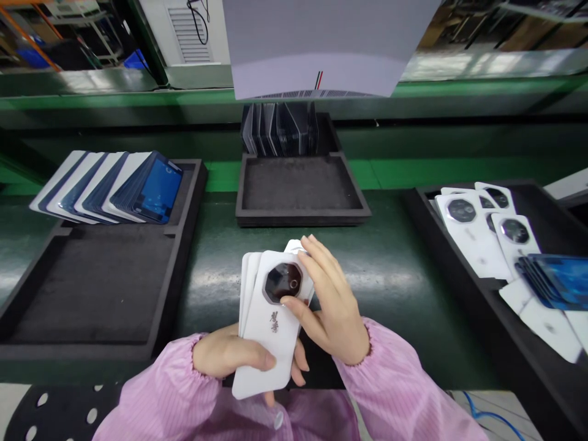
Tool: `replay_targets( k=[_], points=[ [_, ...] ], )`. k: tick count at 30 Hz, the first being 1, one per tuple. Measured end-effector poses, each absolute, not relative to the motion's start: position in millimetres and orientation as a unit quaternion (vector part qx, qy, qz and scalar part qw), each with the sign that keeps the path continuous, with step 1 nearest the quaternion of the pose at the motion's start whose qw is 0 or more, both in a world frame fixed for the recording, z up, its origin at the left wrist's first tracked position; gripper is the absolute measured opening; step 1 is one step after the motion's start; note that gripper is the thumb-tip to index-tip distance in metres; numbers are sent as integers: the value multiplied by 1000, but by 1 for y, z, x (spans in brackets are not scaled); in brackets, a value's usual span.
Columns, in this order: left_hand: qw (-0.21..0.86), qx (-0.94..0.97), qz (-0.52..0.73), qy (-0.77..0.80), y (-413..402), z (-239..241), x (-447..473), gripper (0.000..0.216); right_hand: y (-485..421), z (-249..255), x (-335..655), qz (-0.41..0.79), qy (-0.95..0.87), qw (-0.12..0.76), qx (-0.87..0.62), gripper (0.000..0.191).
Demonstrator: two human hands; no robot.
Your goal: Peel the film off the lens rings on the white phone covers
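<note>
My left hand (229,355) grips a fanned stack of white phone back covers (269,324) from below, thumb across the top cover's lower part. The top cover has a dark octagonal camera window and a small mark under it. My right hand (328,306) closes on the stack's right edge, its thumb touching the rim of the camera window and its fingers curled behind the upper covers. Both wrists wear pink sleeves. The stack is held above the green belt (395,275), near its front edge.
A black foam tray (190,202) at left carries a leaning row of blue-filmed panels (114,187). A smaller black tray (301,214) straight ahead holds upright dark panels at its back. At right, a black tray (463,294) holds more white covers and blue-filmed pieces (555,282).
</note>
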State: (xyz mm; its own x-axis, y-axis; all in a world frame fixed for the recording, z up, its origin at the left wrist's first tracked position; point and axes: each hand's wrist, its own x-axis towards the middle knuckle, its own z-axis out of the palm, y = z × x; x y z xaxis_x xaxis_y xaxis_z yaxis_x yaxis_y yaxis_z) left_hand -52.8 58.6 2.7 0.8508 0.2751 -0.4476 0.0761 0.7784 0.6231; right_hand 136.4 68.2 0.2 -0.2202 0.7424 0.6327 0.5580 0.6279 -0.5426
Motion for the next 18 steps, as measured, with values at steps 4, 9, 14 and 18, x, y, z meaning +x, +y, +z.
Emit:
replay_targets(
  k=[4, 9, 14, 18],
  points=[
    [908, 320, 55, 264, 57, 1, -53, 43, 69, -3, 137, 123, -774, 461, -416, 55],
    [904, 330, 46, 267, 56, 2, -53, 43, 65, 0, 137, 161, -748, 491, -417, 45],
    [886, 357, 29, 295, 57, 5, -51, 40, 64, 7, 138, 271, -677, 512, -453, 31],
    [862, 390, 11, 323, 55, 6, -51, 36, 65, 7, 141, 339, -628, 525, -464, 20]
  ],
)
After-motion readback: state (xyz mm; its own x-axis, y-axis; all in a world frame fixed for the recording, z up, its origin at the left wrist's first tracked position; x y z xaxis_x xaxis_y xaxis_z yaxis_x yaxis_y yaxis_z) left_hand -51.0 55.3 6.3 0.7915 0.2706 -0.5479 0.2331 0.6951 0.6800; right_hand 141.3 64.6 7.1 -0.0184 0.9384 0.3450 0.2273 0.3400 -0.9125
